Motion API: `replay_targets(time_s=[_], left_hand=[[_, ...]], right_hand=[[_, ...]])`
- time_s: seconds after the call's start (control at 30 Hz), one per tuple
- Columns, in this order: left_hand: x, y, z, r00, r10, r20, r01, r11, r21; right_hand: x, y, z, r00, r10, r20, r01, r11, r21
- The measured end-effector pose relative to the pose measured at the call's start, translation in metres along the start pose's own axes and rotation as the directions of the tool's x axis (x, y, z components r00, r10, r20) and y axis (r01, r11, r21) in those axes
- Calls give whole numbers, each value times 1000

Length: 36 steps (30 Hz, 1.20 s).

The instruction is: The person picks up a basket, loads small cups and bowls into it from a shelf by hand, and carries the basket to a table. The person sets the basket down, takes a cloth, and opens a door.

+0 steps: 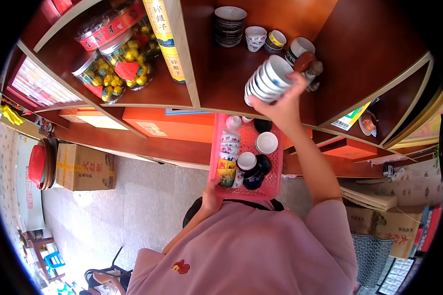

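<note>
My right hand [285, 105] grips a tilted stack of white cups [268, 78] with dark bands, held at the wooden shelf [216, 91]. My left hand [211, 195] is closed on the near left side of a pink plastic basket [275, 189], held against my body. Inside the basket lie a row of patterned cups [230, 142], a white cup [267, 143] and several dark cups [254, 178]. Behind the right hand on the shelf stand a stack of small dishes [230, 27], floral cups [255, 38] and a brown clay piece [305, 62].
Jars of yellow-wrapped balls [128, 61] and yellow tubes [167, 42] fill the compartment to the left, past an upright divider [188, 54]. Orange boxes [174, 125] sit on the lower shelf. A cardboard carton [86, 167] stands at left, and stacked boards [369, 199] lie at right.
</note>
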<state>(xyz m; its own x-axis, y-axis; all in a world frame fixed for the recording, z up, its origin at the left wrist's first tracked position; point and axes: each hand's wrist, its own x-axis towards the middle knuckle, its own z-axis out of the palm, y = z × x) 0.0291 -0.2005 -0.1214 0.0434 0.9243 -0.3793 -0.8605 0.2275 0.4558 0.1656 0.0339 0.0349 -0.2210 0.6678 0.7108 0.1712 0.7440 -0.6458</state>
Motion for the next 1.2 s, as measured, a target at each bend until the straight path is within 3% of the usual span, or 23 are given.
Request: replay_targets(time_s=[0.07, 0.1, 0.17, 0.2, 0.3, 0.37, 0.43, 0.5, 0.53, 0.6, 0.73, 0.83, 0.9, 0.93, 1.0, 1.1, 1.2], left_hand=[[-1, 1, 2, 1000, 0, 4, 0, 1000, -3], [-1, 2, 3, 1000, 4, 13, -4, 1000, 0], [-3, 4, 6, 1000, -9, -18, 9, 1000, 0], [-3, 4, 7, 999, -23, -46, 23, 1000, 2], [-3, 5, 6, 999, -40, -36, 40, 999, 0], [-2, 3, 5, 999, -20, -36, 21, 1000, 12], [-2, 2, 5, 999, 1, -37, 0, 1000, 25], [-4, 2, 6, 997, 1, -75, 0, 1000, 19], [-3, 1, 3, 997, 2, -76, -1, 1000, 19], [-1, -1, -1, 996, 1, -89, -1, 1000, 5], [-2, 1, 5, 997, 22, -74, -21, 1000, 7], [-5, 4, 10, 998, 26, -63, -25, 999, 20], [-3, 3, 7, 998, 11, -66, -10, 1000, 6], [-3, 3, 6, 998, 10, -65, -10, 1000, 6], [-2, 3, 6, 997, 4, -76, -5, 1000, -5], [-4, 4, 9, 998, 13, -64, -12, 1000, 9], [-4, 4, 8, 998, 4, -59, -4, 1000, 7]], right_hand=[[-26, -10, -9, 998, 61, -17, -61, 998, 22], [-39, -14, -16, 1000, -13, 16, 15, 984, -175], [-71, -1, -13, 996, -47, 77, 40, 995, 94], [-77, 4, -15, 979, -58, 197, 40, 995, 92], [-94, 18, -16, 884, 179, 432, -252, 961, 118], [-90, 23, -16, 805, -82, 588, 113, 993, -16], [-90, 32, -13, 774, -130, 619, 170, 985, -6], [-87, 41, -11, 652, -186, 735, 279, 960, -4], [-88, 48, -10, 652, -187, 735, 279, 960, -3], [-87, 59, -9, 560, -367, 743, 453, 886, 97], [-74, 49, -13, 460, -358, 812, 488, 866, 105], [-66, 42, -11, 447, -225, 866, 374, 926, 48], [-64, 48, -10, 305, -292, 906, 468, 875, 125], [-61, 48, -10, 305, -292, 907, 468, 875, 124], [-56, 45, -10, 191, -427, 884, 678, 709, 196], [-53, 36, -6, 100, -326, 940, 672, 719, 178], [-48, 30, -5, 87, -255, 963, 615, 774, 149]])
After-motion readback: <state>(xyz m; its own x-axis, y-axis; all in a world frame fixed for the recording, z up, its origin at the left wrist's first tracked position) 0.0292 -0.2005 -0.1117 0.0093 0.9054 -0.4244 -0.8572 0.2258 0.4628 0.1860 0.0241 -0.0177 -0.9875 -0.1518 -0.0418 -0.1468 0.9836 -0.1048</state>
